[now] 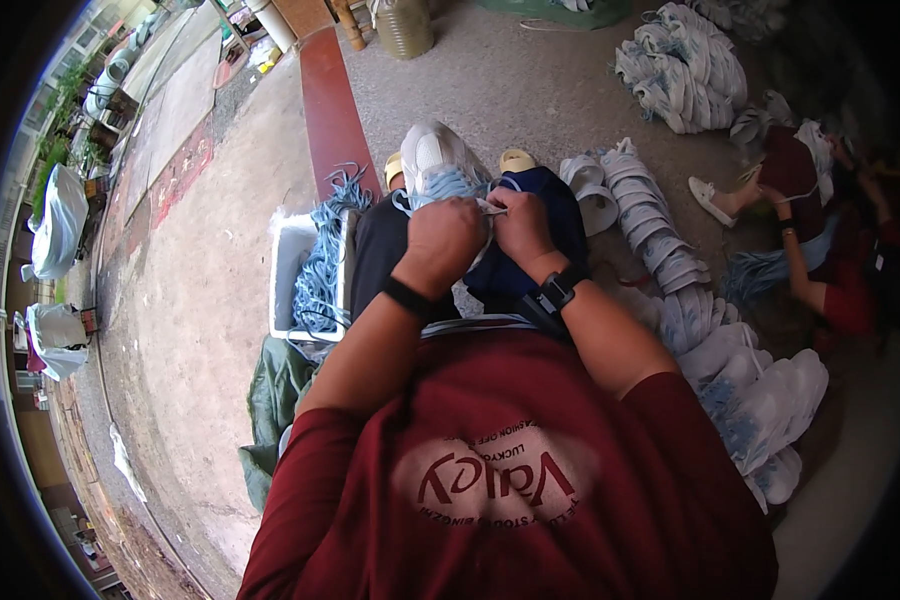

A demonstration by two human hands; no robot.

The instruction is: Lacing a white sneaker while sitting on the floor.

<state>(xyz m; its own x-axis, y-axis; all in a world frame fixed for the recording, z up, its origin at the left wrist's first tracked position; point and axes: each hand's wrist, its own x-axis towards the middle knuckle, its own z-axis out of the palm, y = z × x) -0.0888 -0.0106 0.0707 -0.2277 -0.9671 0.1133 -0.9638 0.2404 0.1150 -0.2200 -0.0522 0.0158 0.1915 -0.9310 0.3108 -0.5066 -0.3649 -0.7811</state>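
A white shoe rests on my lap between my knees, its toe pointing away from me. Light blue shoelace crosses its front, and loose loops stick out on both sides. My left hand is closed over the near part of the shoe, its knuckles up. Close beside it, my right hand pinches at the shoe's edge where the lace runs. The fingertips partly hide what they grip. The shoe's heel end is mostly covered by my hands.
Left of my legs stands a white foam box heaped with blue laces. A green sack lies nearer. To my right are stacked white shoes and more shoes. A co-worker sits at the far right beside a shoe pile.
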